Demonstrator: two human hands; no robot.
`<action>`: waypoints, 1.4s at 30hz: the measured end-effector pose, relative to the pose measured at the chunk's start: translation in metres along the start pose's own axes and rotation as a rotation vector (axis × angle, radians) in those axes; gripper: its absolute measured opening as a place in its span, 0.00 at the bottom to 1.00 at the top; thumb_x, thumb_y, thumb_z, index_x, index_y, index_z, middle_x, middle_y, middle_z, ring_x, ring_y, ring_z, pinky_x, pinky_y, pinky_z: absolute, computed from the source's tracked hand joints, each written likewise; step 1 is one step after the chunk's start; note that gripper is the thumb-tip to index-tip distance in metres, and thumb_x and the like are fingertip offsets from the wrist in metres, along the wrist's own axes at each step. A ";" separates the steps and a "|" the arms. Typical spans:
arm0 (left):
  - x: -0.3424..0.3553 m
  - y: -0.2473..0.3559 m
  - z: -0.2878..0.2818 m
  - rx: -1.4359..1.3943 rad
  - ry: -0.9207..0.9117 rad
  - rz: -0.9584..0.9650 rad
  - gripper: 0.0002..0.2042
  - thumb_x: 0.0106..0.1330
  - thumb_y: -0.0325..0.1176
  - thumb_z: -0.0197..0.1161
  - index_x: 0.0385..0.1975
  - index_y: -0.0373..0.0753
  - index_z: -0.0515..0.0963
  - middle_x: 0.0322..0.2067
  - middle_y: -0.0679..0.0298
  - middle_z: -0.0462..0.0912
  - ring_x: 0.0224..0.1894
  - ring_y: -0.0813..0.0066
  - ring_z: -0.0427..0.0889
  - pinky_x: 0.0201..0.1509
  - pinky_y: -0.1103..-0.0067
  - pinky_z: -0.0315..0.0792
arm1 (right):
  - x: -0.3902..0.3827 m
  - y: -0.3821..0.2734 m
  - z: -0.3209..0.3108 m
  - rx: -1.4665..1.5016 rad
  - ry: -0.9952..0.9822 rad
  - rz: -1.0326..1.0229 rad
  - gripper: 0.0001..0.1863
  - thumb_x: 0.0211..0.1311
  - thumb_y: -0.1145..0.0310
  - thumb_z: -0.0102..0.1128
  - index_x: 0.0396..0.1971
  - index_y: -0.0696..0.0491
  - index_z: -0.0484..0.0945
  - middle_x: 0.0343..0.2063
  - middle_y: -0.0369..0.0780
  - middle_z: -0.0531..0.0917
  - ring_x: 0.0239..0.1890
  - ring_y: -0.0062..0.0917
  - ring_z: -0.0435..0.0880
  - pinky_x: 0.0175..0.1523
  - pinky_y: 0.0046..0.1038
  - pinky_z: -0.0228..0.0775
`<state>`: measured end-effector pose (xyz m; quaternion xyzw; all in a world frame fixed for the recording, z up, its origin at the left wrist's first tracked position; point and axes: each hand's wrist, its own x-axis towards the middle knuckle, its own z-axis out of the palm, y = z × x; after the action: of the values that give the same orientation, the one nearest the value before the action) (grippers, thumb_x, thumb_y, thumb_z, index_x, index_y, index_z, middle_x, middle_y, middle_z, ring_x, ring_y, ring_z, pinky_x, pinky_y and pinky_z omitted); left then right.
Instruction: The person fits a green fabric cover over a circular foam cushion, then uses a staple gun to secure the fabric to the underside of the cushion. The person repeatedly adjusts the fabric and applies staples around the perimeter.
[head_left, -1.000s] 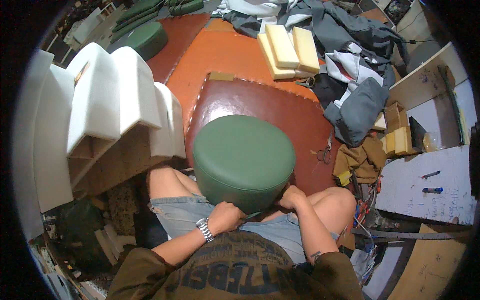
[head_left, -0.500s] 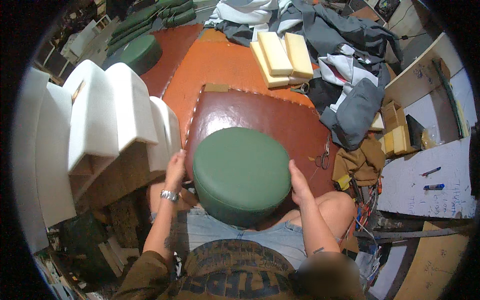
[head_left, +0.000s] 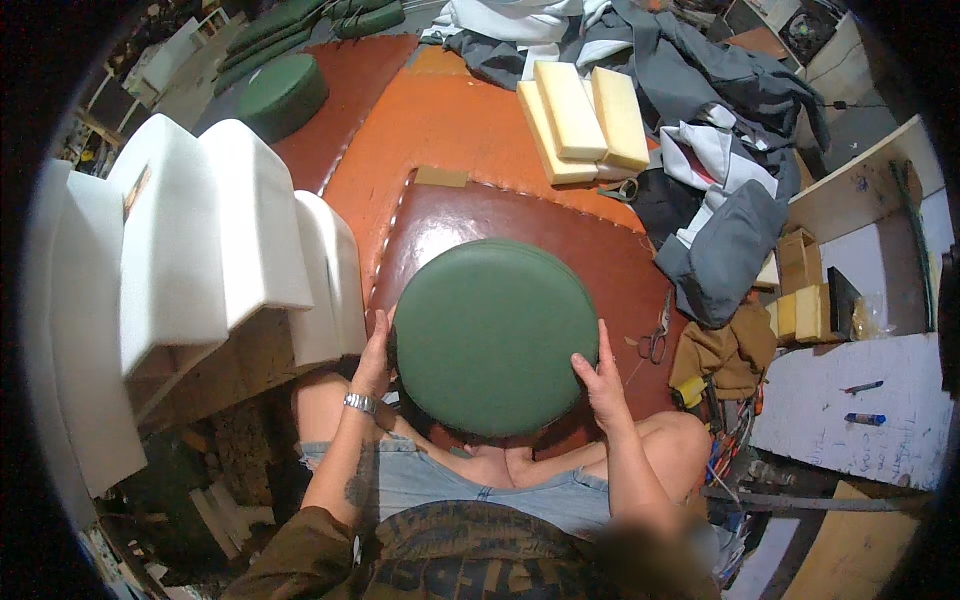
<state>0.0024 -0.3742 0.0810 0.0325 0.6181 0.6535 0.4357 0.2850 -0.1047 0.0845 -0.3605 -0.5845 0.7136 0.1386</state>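
In front of my crossed legs, a round green upholstered pouf [head_left: 497,340] shows its smooth flat top to me. My left hand [head_left: 374,358] lies along its left side, fingers stretched upward, a watch on the wrist. On the right side my right hand [head_left: 600,375] grips the edge, its thumb over the rim and its fingers along the side wall. The pouf is held between both palms. Its underside and lower wall are hidden. Beneath it lies a glossy brown sheet [head_left: 425,215] of leather-like material.
White padded curved pieces [head_left: 250,220] stand on the left. Yellow foam blocks [head_left: 570,110] and grey fabric [head_left: 730,250] lie at the back right. Scissors [head_left: 656,340] rest right of the pouf. Another green round cushion [head_left: 285,98] sits far left. Markers [head_left: 865,419] lie on a white board.
The pouf has tilted and shifted slightly right and away, so its side wall no longer shows. Both hands have changed their hold, the right thumb now over the rim. The view has shifted slightly.
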 end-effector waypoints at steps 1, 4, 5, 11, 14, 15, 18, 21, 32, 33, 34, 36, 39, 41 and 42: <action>0.002 -0.002 0.002 0.014 -0.021 0.028 0.44 0.78 0.73 0.39 0.81 0.44 0.60 0.77 0.61 0.66 0.75 0.64 0.69 0.77 0.68 0.65 | 0.004 0.005 0.001 -0.135 0.016 -0.021 0.51 0.73 0.60 0.68 0.85 0.47 0.43 0.77 0.48 0.65 0.77 0.37 0.66 0.79 0.37 0.57; 0.007 -0.007 0.002 0.066 0.038 0.038 0.43 0.79 0.73 0.38 0.81 0.45 0.60 0.76 0.60 0.68 0.74 0.64 0.69 0.75 0.67 0.67 | 0.012 0.021 0.000 -0.367 0.038 -0.078 0.52 0.72 0.57 0.69 0.85 0.45 0.44 0.74 0.53 0.70 0.75 0.42 0.70 0.77 0.40 0.62; 0.010 -0.008 0.001 0.087 0.076 0.038 0.43 0.79 0.72 0.38 0.81 0.45 0.61 0.75 0.59 0.69 0.74 0.65 0.70 0.74 0.68 0.68 | 0.014 0.026 0.000 -0.377 0.050 -0.081 0.52 0.72 0.57 0.70 0.85 0.46 0.43 0.74 0.54 0.70 0.74 0.42 0.71 0.77 0.41 0.63; 0.039 -0.037 -0.020 0.105 0.238 0.008 0.35 0.84 0.62 0.39 0.72 0.38 0.73 0.63 0.54 0.81 0.60 0.65 0.82 0.66 0.69 0.76 | 0.011 0.041 0.000 -0.464 0.136 0.030 0.49 0.74 0.46 0.65 0.83 0.53 0.50 0.73 0.55 0.72 0.74 0.44 0.73 0.76 0.42 0.64; 0.054 -0.064 -0.034 0.186 0.311 -0.051 0.30 0.86 0.55 0.43 0.65 0.33 0.80 0.54 0.55 0.87 0.53 0.67 0.85 0.61 0.71 0.77 | 0.007 0.038 0.001 -0.454 0.108 0.136 0.47 0.75 0.39 0.60 0.80 0.56 0.58 0.71 0.56 0.73 0.73 0.45 0.74 0.75 0.41 0.64; 0.059 -0.072 -0.037 0.203 0.332 -0.131 0.29 0.86 0.52 0.45 0.62 0.32 0.81 0.50 0.56 0.89 0.51 0.68 0.86 0.59 0.72 0.77 | 0.006 0.035 0.001 -0.438 0.092 0.171 0.47 0.75 0.36 0.58 0.79 0.57 0.61 0.71 0.57 0.74 0.73 0.46 0.74 0.75 0.41 0.65; 0.065 -0.083 -0.045 0.329 0.332 -0.127 0.26 0.85 0.48 0.49 0.54 0.29 0.85 0.45 0.57 0.91 0.47 0.71 0.86 0.56 0.72 0.77 | 0.004 0.027 0.002 -0.552 0.101 0.250 0.46 0.75 0.33 0.55 0.75 0.57 0.67 0.69 0.56 0.77 0.72 0.48 0.75 0.74 0.40 0.66; 0.063 -0.084 -0.045 0.369 0.357 -0.161 0.26 0.85 0.47 0.49 0.54 0.28 0.85 0.46 0.56 0.91 0.48 0.70 0.86 0.56 0.71 0.77 | 0.002 0.019 0.006 -0.571 0.097 0.226 0.45 0.75 0.31 0.52 0.73 0.57 0.70 0.67 0.56 0.78 0.70 0.48 0.77 0.73 0.41 0.66; 0.061 -0.076 -0.032 0.259 0.287 -0.246 0.32 0.88 0.52 0.38 0.61 0.27 0.81 0.54 0.52 0.89 0.54 0.61 0.86 0.65 0.67 0.75 | 0.010 0.052 -0.003 -0.110 0.262 0.409 0.42 0.77 0.27 0.40 0.74 0.45 0.70 0.60 0.35 0.79 0.47 0.23 0.77 0.48 0.32 0.72; 0.059 -0.071 -0.028 0.330 0.262 -0.221 0.33 0.88 0.52 0.37 0.61 0.28 0.81 0.55 0.52 0.88 0.56 0.61 0.85 0.65 0.67 0.75 | 0.012 0.052 -0.003 -0.106 0.273 0.422 0.42 0.77 0.27 0.40 0.74 0.44 0.69 0.60 0.34 0.78 0.47 0.23 0.76 0.48 0.32 0.71; 0.056 -0.065 -0.025 0.364 0.233 -0.240 0.33 0.88 0.53 0.37 0.62 0.28 0.80 0.55 0.53 0.88 0.57 0.61 0.85 0.66 0.67 0.75 | 0.013 0.050 -0.002 -0.142 0.254 0.417 0.43 0.77 0.26 0.39 0.72 0.47 0.72 0.58 0.34 0.80 0.48 0.22 0.76 0.48 0.32 0.71; 0.050 -0.052 -0.019 0.263 0.247 -0.342 0.35 0.86 0.58 0.37 0.64 0.32 0.81 0.56 0.55 0.87 0.61 0.61 0.83 0.65 0.65 0.75 | 0.016 0.036 -0.002 -0.212 0.222 0.385 0.43 0.77 0.26 0.39 0.69 0.49 0.75 0.54 0.34 0.81 0.48 0.22 0.77 0.48 0.32 0.72; 0.039 -0.034 -0.017 0.371 0.284 -0.115 0.36 0.85 0.61 0.37 0.63 0.35 0.83 0.57 0.54 0.87 0.61 0.63 0.84 0.58 0.66 0.77 | 0.028 -0.003 -0.001 -0.405 0.147 0.319 0.43 0.79 0.30 0.40 0.70 0.53 0.75 0.54 0.40 0.84 0.46 0.25 0.81 0.47 0.32 0.74; 0.033 -0.020 -0.018 0.334 0.265 0.112 0.36 0.85 0.62 0.36 0.69 0.36 0.77 0.64 0.53 0.82 0.65 0.61 0.81 0.60 0.68 0.76 | 0.030 -0.031 0.003 -0.553 0.111 0.305 0.42 0.81 0.34 0.41 0.72 0.57 0.74 0.55 0.47 0.86 0.44 0.29 0.85 0.46 0.33 0.76; 0.031 -0.013 -0.016 0.194 0.295 0.192 0.36 0.85 0.62 0.36 0.70 0.36 0.76 0.65 0.52 0.81 0.66 0.60 0.80 0.61 0.68 0.75 | 0.031 -0.043 0.007 -0.491 0.096 0.221 0.41 0.80 0.36 0.44 0.72 0.57 0.74 0.57 0.48 0.86 0.47 0.30 0.85 0.49 0.33 0.77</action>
<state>-0.0192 -0.3699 0.0516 0.0372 0.7295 0.6270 0.2708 0.2488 -0.0786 0.1143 -0.4784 -0.6898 0.5434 -0.0041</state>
